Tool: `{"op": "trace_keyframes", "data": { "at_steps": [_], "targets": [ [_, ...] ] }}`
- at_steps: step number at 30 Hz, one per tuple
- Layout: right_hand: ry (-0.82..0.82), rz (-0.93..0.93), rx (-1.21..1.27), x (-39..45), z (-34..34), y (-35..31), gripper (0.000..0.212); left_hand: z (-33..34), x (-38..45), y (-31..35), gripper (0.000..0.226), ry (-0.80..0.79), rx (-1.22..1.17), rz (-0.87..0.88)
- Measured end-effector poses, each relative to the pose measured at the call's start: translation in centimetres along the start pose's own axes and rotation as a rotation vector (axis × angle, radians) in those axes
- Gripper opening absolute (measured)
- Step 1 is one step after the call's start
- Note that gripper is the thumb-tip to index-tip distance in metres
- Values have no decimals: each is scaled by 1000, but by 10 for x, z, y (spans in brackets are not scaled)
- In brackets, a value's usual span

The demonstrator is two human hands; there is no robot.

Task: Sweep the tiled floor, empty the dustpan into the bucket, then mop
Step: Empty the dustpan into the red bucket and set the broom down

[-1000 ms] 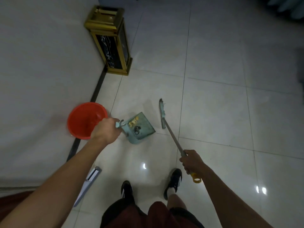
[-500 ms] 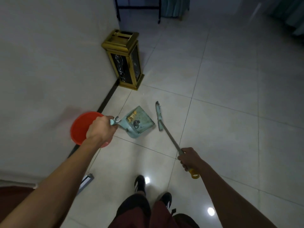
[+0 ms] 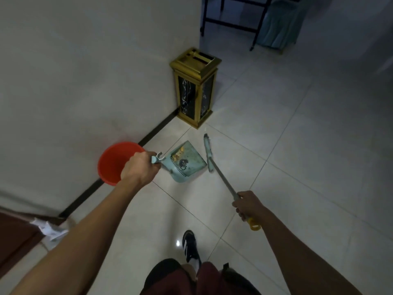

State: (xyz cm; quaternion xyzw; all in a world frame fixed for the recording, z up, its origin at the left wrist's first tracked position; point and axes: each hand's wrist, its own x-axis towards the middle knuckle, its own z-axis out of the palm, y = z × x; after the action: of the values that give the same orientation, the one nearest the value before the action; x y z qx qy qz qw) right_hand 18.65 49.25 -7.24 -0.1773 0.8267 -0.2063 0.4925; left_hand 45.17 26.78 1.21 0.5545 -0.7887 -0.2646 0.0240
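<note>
The tiled floor (image 3: pixel 297 167) is pale and shiny, and it spreads out under both hands. A white wall (image 3: pixel 74 71) stands past the left hand. A gold and black bin (image 3: pixel 194 88) stands at the wall's corner, farther away than both hands. The red bucket (image 3: pixel 112 165) sits on the floor by the wall, and the left hand partly covers its near side. The broom (image 3: pixel 214 167) has a long grey stick that runs from the right hand out to its pale blue head, which lies between the two hands. The pale blue dustpan (image 3: pixel 187 162) is just beyond the left hand, close beside the broom head, with bits of yellow dirt (image 3: pixel 178 153) inside. The left hand (image 3: pixel 139 168) is curled tight round the dustpan's handle. The right hand (image 3: pixel 247 204) is curled tight round the broom stick, near its yellow end. One black shoe (image 3: pixel 190 244) is nearer than both hands. Some crumpled white paper (image 3: pixel 50 229) lies to the left of the left arm.
</note>
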Motion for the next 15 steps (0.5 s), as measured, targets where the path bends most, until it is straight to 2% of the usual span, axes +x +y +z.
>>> {"op": "trace_keyframes", "data": {
  "at_steps": [8, 12, 15],
  "targets": [
    [-32, -69, -120, 40, -32, -49, 13, -17, 5, 20, 11, 124, -18, -88],
    [-71, -122, -194, 56, -46, -75, 2, -21, -5, 33, 21, 188, -47, -176],
    [-83, -169, -219, 68, -58, -90, 4, -23, -19, 46, 25, 232, -70, -258]
  ]
}}
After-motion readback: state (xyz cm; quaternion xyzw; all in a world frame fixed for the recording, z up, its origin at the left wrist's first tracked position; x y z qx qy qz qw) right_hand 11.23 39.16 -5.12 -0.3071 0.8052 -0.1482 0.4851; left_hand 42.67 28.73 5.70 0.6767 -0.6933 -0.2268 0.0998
